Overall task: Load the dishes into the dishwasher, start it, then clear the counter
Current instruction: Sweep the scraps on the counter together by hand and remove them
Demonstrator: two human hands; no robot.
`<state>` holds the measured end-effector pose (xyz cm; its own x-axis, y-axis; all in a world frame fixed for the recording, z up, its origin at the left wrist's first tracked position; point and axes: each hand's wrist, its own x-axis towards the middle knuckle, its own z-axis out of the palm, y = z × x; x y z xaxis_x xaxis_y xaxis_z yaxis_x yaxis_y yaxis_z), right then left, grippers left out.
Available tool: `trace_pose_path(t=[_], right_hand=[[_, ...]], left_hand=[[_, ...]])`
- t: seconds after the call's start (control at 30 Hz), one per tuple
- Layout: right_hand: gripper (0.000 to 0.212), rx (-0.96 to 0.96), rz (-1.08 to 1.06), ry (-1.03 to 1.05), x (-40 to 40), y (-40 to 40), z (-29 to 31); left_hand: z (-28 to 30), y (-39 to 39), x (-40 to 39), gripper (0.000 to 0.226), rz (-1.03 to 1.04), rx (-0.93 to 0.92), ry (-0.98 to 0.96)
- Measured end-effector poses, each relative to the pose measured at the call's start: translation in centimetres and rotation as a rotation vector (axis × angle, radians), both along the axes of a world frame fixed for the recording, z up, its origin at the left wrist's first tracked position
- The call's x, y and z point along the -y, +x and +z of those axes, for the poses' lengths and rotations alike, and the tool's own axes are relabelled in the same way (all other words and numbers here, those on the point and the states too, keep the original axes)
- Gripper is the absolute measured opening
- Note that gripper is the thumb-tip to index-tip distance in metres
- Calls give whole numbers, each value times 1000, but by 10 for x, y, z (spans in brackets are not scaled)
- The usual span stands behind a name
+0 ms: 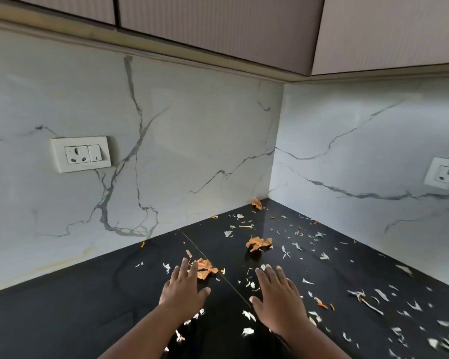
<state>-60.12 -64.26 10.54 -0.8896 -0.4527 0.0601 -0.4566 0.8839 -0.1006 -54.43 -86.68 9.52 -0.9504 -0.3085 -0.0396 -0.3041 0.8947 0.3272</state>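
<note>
Counter: black polished stone counter [75,301] running into a corner, with a thin seam line crossing it diagonally between the two hands.
Walls: white marble-look backsplash [192,141] with grey veins on both sides of the corner; pale cabinets [218,27] hang above.
Fittings: one wall socket [81,154] with a switch on the left wall, a second socket [447,174] at the right edge.
Debris: white peel scraps [366,296] scattered mostly over the right half; orange peel clumps lie in three places, one in the corner [256,203], one mid-counter [258,243], one [205,268] just beside the left fingertips.
Left hand: left hand [184,288] palm down, fingers straight and spread, grasping nothing; whether it presses the stone or hovers just over it I cannot tell.
Right hand: right hand [278,294] likewise flat and spread, empty, with white scraps around it.
Task stage: no dishes and no dishwasher are in view, so loading and starting cannot be checked from here; the hands over the litter suggest the counter-clearing part.
Done so far: the left stretch of counter shows almost no scraps.
Left to do: most of the peel remains, right up into the corner, and probably needs gathering toward the front edge.
</note>
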Motion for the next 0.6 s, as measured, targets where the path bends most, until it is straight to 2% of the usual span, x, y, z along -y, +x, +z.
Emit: trace_pose_path(t=[0.2, 0.4, 0.6], right_hand=[[63, 81, -35, -136, 0, -83, -6], [62, 109, 7, -96, 6, -161, -12], [74, 257, 68, 6, 40, -228, -19]], left_hand=[[-12, -56, 14, 73, 40, 31, 58], [-21, -91, 36, 75, -51, 124, 119], [-36, -109, 49, 48, -84, 63, 44]])
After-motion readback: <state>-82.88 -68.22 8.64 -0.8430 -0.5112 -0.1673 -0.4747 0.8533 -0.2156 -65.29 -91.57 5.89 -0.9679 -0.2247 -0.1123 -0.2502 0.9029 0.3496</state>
